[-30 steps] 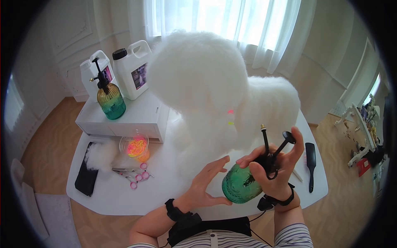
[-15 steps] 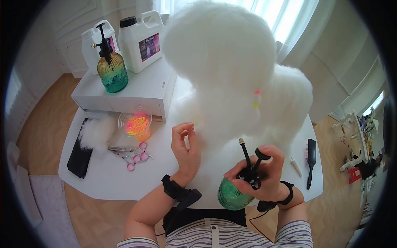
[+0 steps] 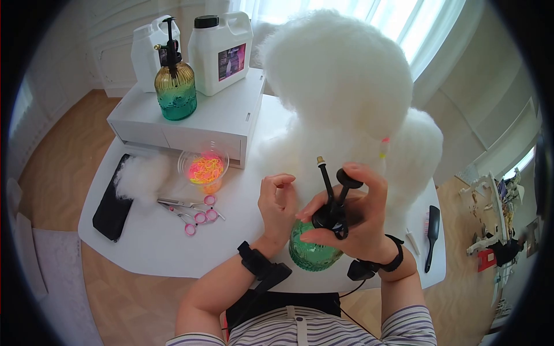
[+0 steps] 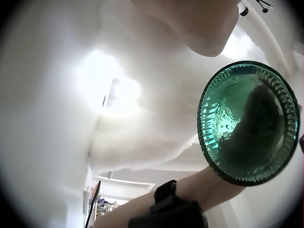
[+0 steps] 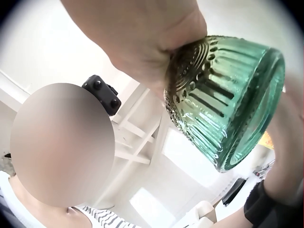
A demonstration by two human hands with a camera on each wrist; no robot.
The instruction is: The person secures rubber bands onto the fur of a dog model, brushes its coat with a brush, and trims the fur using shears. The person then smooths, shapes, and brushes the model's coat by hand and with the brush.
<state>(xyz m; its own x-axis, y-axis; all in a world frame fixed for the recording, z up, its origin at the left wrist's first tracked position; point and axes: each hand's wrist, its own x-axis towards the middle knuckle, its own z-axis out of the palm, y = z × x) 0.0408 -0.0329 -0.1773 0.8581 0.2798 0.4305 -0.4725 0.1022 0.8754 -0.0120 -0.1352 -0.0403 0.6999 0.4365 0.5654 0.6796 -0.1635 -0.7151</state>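
My right hand grips the neck of a green glass spray bottle, one finger lying on its black plunger. The bottle is tilted, its nozzle towards the fluffy white dog figure; in the left wrist view its ribbed base faces the camera. My left hand is just left of the bottle, low in front of the figure's chest, with loosely bent fingers and nothing seen in them. A small pink band and a lime one sit in the figure's fur.
On the left of the white table lie a black pouch, white fluff, pink-handled scissors and a cup of coloured bands. Behind, a drawer unit carries another sprayer and jugs. A brush lies right.
My left hand has drawn off the bottle's base and moved up towards the figure, its fingers bending. The bottle has turned more upright in my right hand. The head view has shifted.
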